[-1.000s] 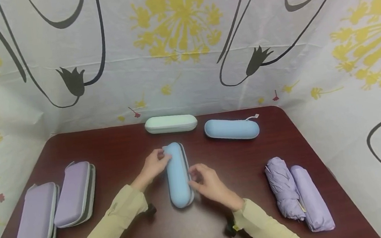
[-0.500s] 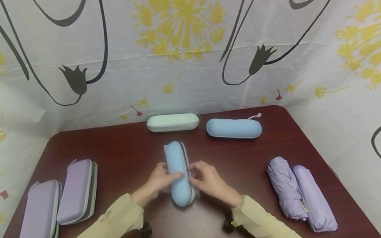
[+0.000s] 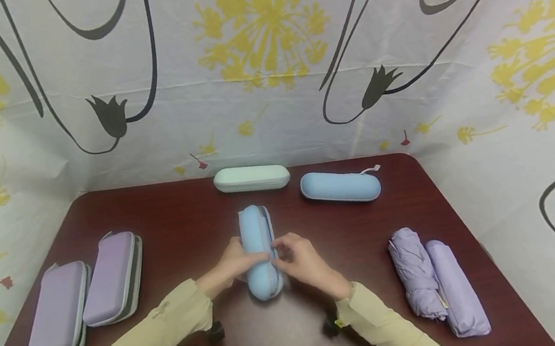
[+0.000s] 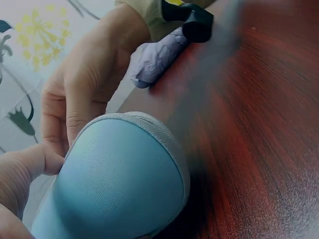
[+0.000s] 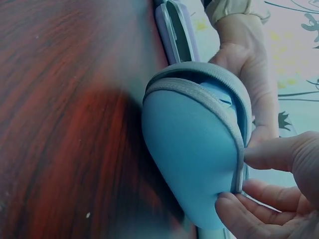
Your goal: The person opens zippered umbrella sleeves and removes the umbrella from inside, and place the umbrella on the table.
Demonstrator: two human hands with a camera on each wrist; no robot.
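Observation:
A light blue zip case stands lengthwise in the middle of the table, its long opening facing right. My left hand grips it from the left, thumb laid across the top. On the right side, my right hand pinches the zip edge between thumb and fingers. In the right wrist view, the case's grey rims are parted, and something blue shows inside. What it is remains unclear. The left wrist view shows the rounded near end of the case.
Two lilac cases with parted edges lie at the left. A mint case and another blue case with a pull tab lie at the back. Two folded lilac umbrellas lie at the right. A patterned cloth hangs behind the table.
My left hand has moved from the case's far end down to its middle, its thumb now over the top. The gap between the rims looks wider. My right hand has hardly moved.

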